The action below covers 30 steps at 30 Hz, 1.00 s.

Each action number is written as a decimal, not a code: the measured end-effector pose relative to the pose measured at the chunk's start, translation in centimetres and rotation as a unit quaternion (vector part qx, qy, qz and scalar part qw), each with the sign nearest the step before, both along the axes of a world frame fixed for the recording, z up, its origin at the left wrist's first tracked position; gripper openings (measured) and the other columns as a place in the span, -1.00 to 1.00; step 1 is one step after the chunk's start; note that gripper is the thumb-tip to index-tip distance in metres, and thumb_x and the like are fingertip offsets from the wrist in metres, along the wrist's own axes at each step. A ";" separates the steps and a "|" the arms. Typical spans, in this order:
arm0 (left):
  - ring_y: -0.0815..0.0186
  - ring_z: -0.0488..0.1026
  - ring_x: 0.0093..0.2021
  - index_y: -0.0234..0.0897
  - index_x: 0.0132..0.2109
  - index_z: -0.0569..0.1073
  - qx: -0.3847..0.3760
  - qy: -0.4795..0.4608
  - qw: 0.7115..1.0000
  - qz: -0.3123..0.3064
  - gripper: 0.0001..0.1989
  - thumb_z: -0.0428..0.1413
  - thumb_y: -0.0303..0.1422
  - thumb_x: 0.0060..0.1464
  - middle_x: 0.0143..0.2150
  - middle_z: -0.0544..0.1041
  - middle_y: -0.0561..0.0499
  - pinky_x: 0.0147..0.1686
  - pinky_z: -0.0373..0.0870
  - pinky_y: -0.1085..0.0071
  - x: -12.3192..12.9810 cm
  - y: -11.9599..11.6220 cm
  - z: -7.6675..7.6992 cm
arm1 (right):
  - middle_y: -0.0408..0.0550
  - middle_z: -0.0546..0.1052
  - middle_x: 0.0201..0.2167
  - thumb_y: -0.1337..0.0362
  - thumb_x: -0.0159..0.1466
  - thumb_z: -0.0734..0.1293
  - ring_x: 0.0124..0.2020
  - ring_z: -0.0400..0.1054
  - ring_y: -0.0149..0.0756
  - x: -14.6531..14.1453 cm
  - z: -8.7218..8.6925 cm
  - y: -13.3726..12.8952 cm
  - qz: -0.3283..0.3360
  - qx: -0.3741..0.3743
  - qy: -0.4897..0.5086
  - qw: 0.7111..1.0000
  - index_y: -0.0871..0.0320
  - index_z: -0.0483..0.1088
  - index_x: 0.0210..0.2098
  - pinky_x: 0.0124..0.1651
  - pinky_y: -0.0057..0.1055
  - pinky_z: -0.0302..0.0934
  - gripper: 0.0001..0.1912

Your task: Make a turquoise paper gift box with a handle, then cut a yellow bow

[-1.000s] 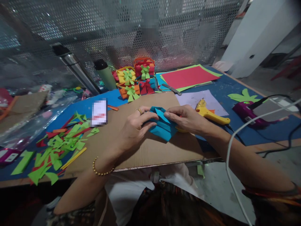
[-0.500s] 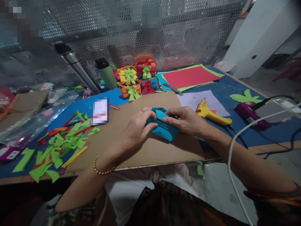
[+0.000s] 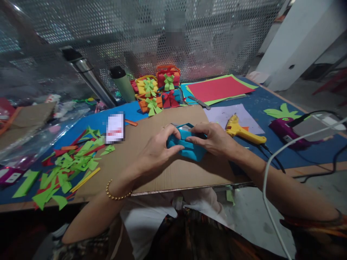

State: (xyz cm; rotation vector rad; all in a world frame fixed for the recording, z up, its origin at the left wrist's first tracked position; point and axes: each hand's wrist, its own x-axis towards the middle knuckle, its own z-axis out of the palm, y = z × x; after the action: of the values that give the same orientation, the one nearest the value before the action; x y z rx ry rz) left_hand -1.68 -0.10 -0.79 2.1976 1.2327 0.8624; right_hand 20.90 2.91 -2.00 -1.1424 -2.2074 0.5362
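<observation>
Both hands work at one blue paper box [image 3: 191,153], which sits in the middle stretch of the desk [image 3: 292,157], over the brown cardboard sheet [image 3: 165,178] that reaches the near edge. Whether its base rests on the cardboard I cannot tell. The left hand [image 3: 159,146] has its grip closed on the box's left side, thumb along the near face and fingers over the top; the right hand [image 3: 217,139] pinches the other side, its grip likewise closed on the paper.

Just right of the right hand, a yellow glue gun [image 3: 245,134] lies partly on a lilac sheet [image 3: 251,115]. Towards the far edge stand small paper baskets [image 3: 148,87] with bows (most of them green, one red), and beside them a red sheet [image 3: 221,88] tops a stack of coloured paper. A heap of paper scraps [image 3: 65,169], chiefly green, spreads towards the near left corner. A purple device [image 3: 282,131] lies near the right edge.
</observation>
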 end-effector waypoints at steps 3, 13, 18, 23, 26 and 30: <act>0.31 0.37 -0.30 -0.19 -0.15 0.44 -0.010 -0.011 1.000 0.023 -0.86 0.22 -0.40 0.13 -0.25 0.51 0.09 -0.28 0.26 0.37 0.1 0.1 -0.1 | -0.03 0.58 -0.43 0.12 0.39 0.38 -0.33 0.38 -0.25 0.1 -0.2 0.1 0.009 0.064 -0.046 0.997 0.14 0.62 -0.34 -0.24 -0.32 0.08 -0.71; 0.25 0.42 -0.23 -0.18 -0.12 0.43 -0.007 -0.008 0.998 0.060 -0.88 0.20 -0.35 0.20 -0.20 0.54 0.05 -0.23 0.29 0.32 -0.1 0.2 -0.8 | 0.16 0.61 -0.14 0.08 0.57 0.09 -0.13 0.41 -0.08 -0.6 -0.1 -1.5 0.047 0.174 -0.144 0.973 0.22 0.55 0.05 -0.10 -0.21 0.06 -0.52; 0.27 0.38 -0.24 -0.20 -0.14 0.40 -0.028 -0.032 0.996 0.073 -0.84 0.21 -0.41 0.13 -0.21 0.50 0.07 -0.23 0.27 0.32 -0.1 0.4 -0.6 | 0.23 0.59 -0.09 0.00 0.53 0.18 -0.13 0.39 0.00 -0.7 -0.9 -1.5 0.031 0.234 -0.197 0.951 0.32 0.38 0.25 -0.10 -0.17 0.05 -0.45; 0.34 0.36 -0.28 -0.19 -0.10 0.35 -0.113 -0.151 0.978 0.083 -0.71 0.23 -0.43 0.02 -0.25 0.43 0.12 -0.33 0.24 0.40 0.1 0.2 0.0 | 0.20 0.58 -0.11 0.10 0.57 0.09 -0.17 0.35 -0.04 -0.6 -1.0 -1.4 0.035 0.269 -0.221 0.937 0.34 0.36 0.28 -0.10 -0.17 0.01 -0.48; 0.34 0.44 -0.25 -0.19 0.02 0.38 -0.207 -0.235 0.947 0.071 -0.58 0.26 -0.45 0.00 -0.21 0.50 0.09 -0.29 0.31 0.42 0.1 0.2 0.3 | 0.15 0.57 -0.14 0.07 0.58 0.04 -0.18 0.33 -0.06 -0.5 -1.0 -1.5 0.042 0.302 -0.220 0.927 0.29 0.40 0.24 -0.12 -0.17 -0.02 -0.47; 0.27 0.53 -0.18 -0.30 0.03 0.49 -0.310 -0.322 0.894 0.019 -0.49 0.42 -0.38 -0.10 -0.10 0.61 -0.06 -0.17 0.42 0.35 -0.1 0.6 0.3 | 0.09 0.55 -0.20 0.05 0.57 0.07 -0.21 0.30 -0.08 -0.4 -1.1 -1.6 0.040 0.321 -0.211 0.923 0.21 0.36 0.31 -0.14 -0.18 -0.04 -0.48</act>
State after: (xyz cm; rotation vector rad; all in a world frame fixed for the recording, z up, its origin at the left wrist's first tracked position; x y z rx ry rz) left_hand -1.80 0.52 -0.47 1.2375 1.0166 0.9380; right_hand 20.50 1.32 -3.11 -0.8566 -2.5042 -0.4385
